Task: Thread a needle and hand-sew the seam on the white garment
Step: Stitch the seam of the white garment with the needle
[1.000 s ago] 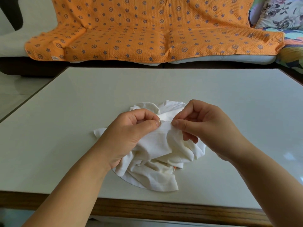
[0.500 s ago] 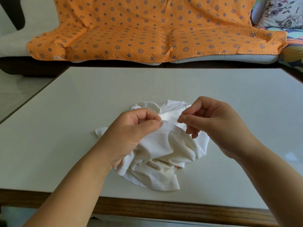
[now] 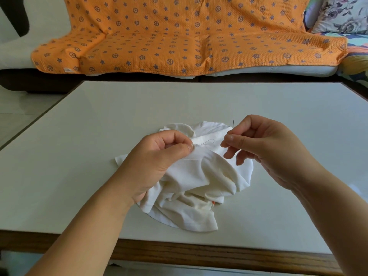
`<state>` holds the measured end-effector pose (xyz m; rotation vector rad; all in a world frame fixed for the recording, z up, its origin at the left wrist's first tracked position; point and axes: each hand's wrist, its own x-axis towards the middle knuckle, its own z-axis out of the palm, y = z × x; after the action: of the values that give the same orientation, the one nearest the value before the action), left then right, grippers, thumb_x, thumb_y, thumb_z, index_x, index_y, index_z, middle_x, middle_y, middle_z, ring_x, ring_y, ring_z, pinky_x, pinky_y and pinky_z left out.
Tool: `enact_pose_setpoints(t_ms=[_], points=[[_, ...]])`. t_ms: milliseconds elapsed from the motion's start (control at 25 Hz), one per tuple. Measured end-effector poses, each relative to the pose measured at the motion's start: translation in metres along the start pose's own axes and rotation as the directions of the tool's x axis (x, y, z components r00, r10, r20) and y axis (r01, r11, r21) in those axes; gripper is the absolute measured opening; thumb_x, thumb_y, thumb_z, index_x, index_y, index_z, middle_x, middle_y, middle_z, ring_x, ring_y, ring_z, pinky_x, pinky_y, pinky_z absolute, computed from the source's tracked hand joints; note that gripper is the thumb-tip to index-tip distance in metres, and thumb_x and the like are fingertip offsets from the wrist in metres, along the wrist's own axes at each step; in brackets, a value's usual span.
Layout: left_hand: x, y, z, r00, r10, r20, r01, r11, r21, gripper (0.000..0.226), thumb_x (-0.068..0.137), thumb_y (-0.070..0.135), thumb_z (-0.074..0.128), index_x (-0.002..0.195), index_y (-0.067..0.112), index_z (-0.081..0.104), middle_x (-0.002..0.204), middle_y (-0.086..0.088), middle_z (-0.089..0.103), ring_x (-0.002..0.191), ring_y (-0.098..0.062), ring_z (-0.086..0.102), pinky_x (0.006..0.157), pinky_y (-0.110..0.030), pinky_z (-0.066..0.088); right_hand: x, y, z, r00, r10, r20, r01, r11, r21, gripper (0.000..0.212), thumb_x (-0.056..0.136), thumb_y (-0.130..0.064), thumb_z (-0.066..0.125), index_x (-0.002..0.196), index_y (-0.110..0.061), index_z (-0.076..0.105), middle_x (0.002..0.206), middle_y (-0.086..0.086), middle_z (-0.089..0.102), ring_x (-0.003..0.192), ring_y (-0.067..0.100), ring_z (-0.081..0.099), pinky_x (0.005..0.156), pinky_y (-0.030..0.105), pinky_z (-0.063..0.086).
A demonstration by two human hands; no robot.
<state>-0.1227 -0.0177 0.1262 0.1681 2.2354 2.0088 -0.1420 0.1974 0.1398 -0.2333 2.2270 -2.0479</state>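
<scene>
I see the right hand (image 3: 264,148) pinching the needle (image 3: 233,124) between thumb and forefinger, one end poking upward, the other fingers loosely curled. The left hand (image 3: 159,158) pinches a fold of the white garment (image 3: 199,186). A thin loop of thread (image 3: 208,142) lies between the hands. The garment sits crumpled on the table (image 3: 79,156).

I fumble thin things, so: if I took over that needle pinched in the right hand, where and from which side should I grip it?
Probably the short bare end of the needle that sticks up above the right hand. Come from above with a fingertip pinch: it stands nearly upright, the rest is hidden in that grip, and the thread loops off leftward over the white garment.
</scene>
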Motion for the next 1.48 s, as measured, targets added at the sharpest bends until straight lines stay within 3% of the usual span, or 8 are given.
enact_pose_setpoints(t_ms=[240, 440, 680, 880, 1000, 1280, 1480], points=[[0.000, 0.000, 0.000, 0.998, 0.011, 0.069, -0.007, 0.999, -0.054, 0.008, 0.076, 0.023, 0.062, 0.069, 0.024, 0.067, 0.076, -0.002, 0.057, 0.077, -0.013, 0.051, 0.072, -0.023, 0.039, -0.002, -0.003, 0.001, 0.999, 0.026, 0.043, -0.028, 0.999, 0.043, 0.011, 0.089, -0.005, 0.061, 0.083, -0.001, 0.053, 0.088, 0.012, 0.076, 0.052, 0.021, 0.064, 0.042, 0.024, 0.045], [0.000, -0.001, 0.000, 0.995, 0.029, 0.098, -0.028, 0.999, -0.017, 0.007, 0.077, 0.026, 0.066, 0.077, 0.020, 0.069, 0.086, -0.011, 0.061, 0.085, -0.020, 0.054, 0.081, -0.031, 0.041, -0.006, 0.000, 0.014, 0.982, 0.070, 0.173, -0.074, 0.997, 0.015, 0.014, 0.079, -0.006, 0.071, 0.078, -0.001, 0.058, 0.058, 0.006, 0.064, 0.047, 0.017, 0.060, 0.042, 0.023, 0.041], [-0.001, -0.001, 0.000, 0.998, 0.030, 0.064, -0.031, 1.000, 0.001, 0.007, 0.075, 0.026, 0.064, 0.074, 0.024, 0.070, 0.072, 0.007, 0.060, 0.075, -0.009, 0.053, 0.071, -0.018, 0.042, -0.006, -0.002, 0.016, 0.990, 0.062, 0.126, -0.076, 0.991, 0.107, 0.019, 0.064, -0.013, 0.075, 0.071, -0.005, 0.059, 0.053, 0.010, 0.057, 0.044, 0.016, 0.054, 0.041, 0.021, 0.037], [0.000, -0.001, 0.000, 0.997, 0.033, 0.074, -0.034, 0.999, 0.017, 0.007, 0.076, 0.026, 0.064, 0.075, 0.023, 0.070, 0.071, 0.008, 0.060, 0.074, -0.008, 0.054, 0.068, -0.014, 0.043, -0.005, -0.001, 0.015, 0.996, 0.038, 0.083, -0.051, 0.987, 0.152, 0.020, 0.063, -0.011, 0.074, 0.071, -0.003, 0.058, 0.056, 0.008, 0.062, 0.045, 0.015, 0.055, 0.041, 0.020, 0.035], [0.000, -0.002, 0.000, 0.997, 0.035, 0.068, -0.037, 0.999, 0.023, 0.008, 0.076, 0.027, 0.064, 0.075, 0.022, 0.070, 0.072, 0.006, 0.060, 0.075, -0.008, 0.053, 0.069, -0.013, 0.043, -0.005, -0.002, 0.014, 0.998, 0.031, 0.058, -0.039, 0.987, 0.153, 0.019, 0.064, -0.010, 0.074, 0.071, -0.003, 0.057, 0.069, 0.012, 0.071, 0.048, 0.015, 0.056, 0.042, 0.021, 0.037], [0.000, -0.003, -0.003, 0.996, 0.032, 0.088, -0.032, 0.999, -0.001, 0.021, 0.067, 0.039, 0.070, 0.079, 0.022, 0.071, 0.086, -0.009, 0.062, 0.084, -0.020, 0.055, 0.080, -0.030, 0.043, -0.005, -0.004, 0.007, 0.999, 0.024, 0.021, -0.026, 0.995, 0.098, 0.015, 0.067, -0.007, 0.074, 0.070, -0.005, 0.059, 0.076, 0.016, 0.073, 0.054, 0.018, 0.063, 0.049, 0.024, 0.049], [-0.001, -0.002, -0.002, 0.997, 0.026, 0.069, -0.026, 1.000, -0.001, 0.007, 0.077, 0.025, 0.066, 0.078, 0.021, 0.071, 0.089, -0.014, 0.067, 0.086, -0.019, 0.059, 0.085, -0.033, 0.044, -0.004, 0.000, 0.003, 0.990, -0.044, -0.134, 0.021, 0.985, -0.168, 0.015, 0.081, 0.002, 0.071, 0.073, -0.005, 0.061, 0.069, 0.007, 0.074, 0.058, 0.017, 0.068, 0.061, 0.025, 0.055]])
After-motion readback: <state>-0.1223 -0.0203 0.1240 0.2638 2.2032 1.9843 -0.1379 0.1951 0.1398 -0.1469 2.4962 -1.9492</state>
